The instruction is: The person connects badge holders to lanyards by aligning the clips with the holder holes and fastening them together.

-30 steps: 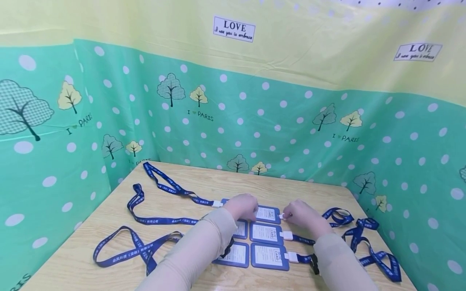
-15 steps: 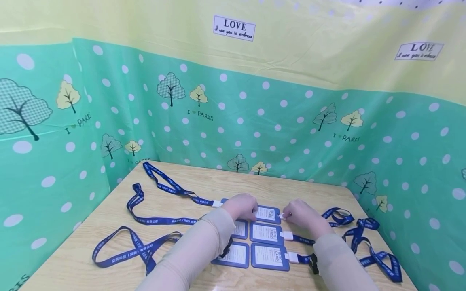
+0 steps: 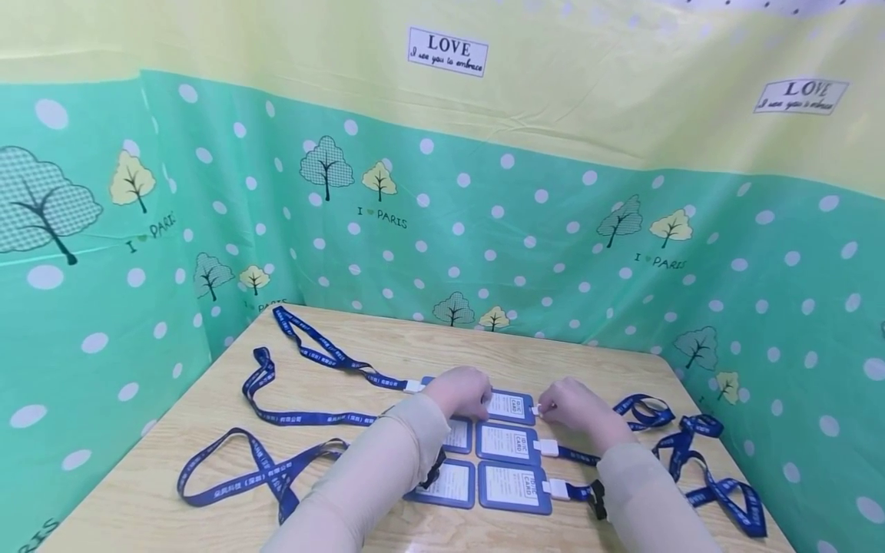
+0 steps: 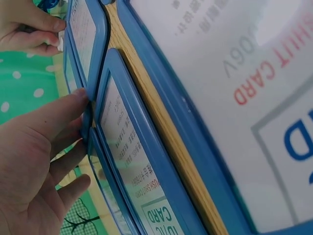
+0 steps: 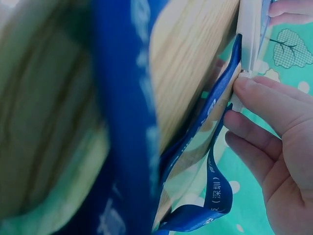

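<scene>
My left hand [image 3: 458,390] reaches across the back row and holds the left end of the back right card holder [image 3: 510,406] between thumb and fingers. In the left wrist view its thumb [image 4: 77,95] lies at the holder's corner. My right hand [image 3: 575,412] pinches the white clip [image 5: 237,102] at that holder's right end, with the blue lanyard [image 5: 217,188] trailing from it. Blue-framed card holders lie end to end in two columns: the middle right [image 3: 508,444] and front right [image 3: 515,487] show fully. The left column's back holder is mostly hidden by my left hand.
Blue lanyards spread leftward [image 3: 235,484] and rightward [image 3: 726,491] over the wooden table [image 3: 359,338]. The front left card holder [image 3: 452,484] is partly behind my left sleeve [image 3: 373,480]. A green and yellow printed curtain [image 3: 387,253] closes off the back and sides.
</scene>
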A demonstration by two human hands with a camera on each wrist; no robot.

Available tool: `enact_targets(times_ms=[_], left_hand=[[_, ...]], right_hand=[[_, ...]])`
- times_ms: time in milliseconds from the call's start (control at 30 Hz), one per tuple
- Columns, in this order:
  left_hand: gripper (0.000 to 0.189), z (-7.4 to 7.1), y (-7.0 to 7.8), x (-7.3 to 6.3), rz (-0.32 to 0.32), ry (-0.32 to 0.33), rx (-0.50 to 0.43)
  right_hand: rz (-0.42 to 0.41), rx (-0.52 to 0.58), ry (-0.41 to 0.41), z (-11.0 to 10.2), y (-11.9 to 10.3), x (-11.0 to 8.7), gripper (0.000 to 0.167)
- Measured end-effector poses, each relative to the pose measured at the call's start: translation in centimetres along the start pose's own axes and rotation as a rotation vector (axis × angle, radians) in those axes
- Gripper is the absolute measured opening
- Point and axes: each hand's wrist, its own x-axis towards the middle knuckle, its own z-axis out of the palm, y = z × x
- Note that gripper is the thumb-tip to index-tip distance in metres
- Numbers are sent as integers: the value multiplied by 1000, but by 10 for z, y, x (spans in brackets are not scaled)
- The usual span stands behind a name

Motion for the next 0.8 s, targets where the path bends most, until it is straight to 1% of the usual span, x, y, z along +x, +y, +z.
enact_targets(times_ms=[167,333,500,800], left_hand=[[24,2,0,2,-3,-7,-11],[26,2,0,3,-8,3,1],[26,0,1,3,4,12,28],[26,-1,2,3,-11,10,10]], right_hand=[[-6,6,0,0,1,0,16],[15,28,-10,0,2,2,18],[-4,37,-16,0,3,4,18],[-16,41,-14,-2,2,3,18]])
